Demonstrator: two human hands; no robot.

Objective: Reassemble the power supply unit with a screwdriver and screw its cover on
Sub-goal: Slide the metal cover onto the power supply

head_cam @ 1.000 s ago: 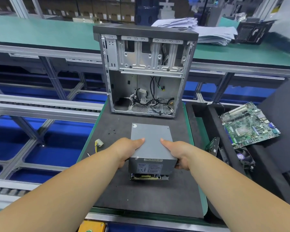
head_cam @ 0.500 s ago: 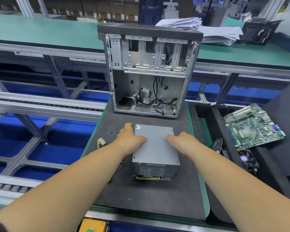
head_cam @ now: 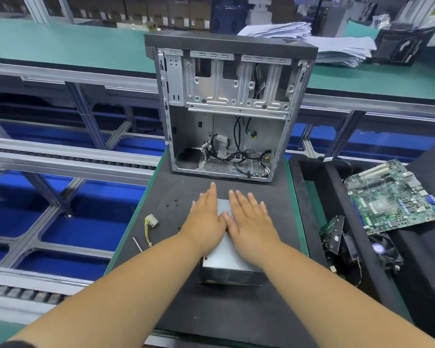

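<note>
Under both my palms sits the power supply unit, lying on the dark foam mat with its grey cover facing up. My left hand and right hand lie flat on that cover, side by side, fingers straight and spread, thumbs nearly meeting; neither one grips anything, they only press down.

Pressing like this, I judge the cover is only seated, not fastened, so it could shift or spring back once I lift off. If I lean unevenly, one edge may ride over the lip of the housing and the screw holes would miss their threads. I cannot tell from here whether the seams are flush, since my hands hide most of the top.

Beyond my left fingertips a few small dark screws lie loose on the mat; a careless sweep of my wrist could scatter them off the edge. To the left of my left forearm lies the screwdriver, beside a loose wire connector. Reaching for it means releasing one hand, and the box could slide on the foam. Ahead of my fingers stands the open computer case, near enough to knock.
</note>
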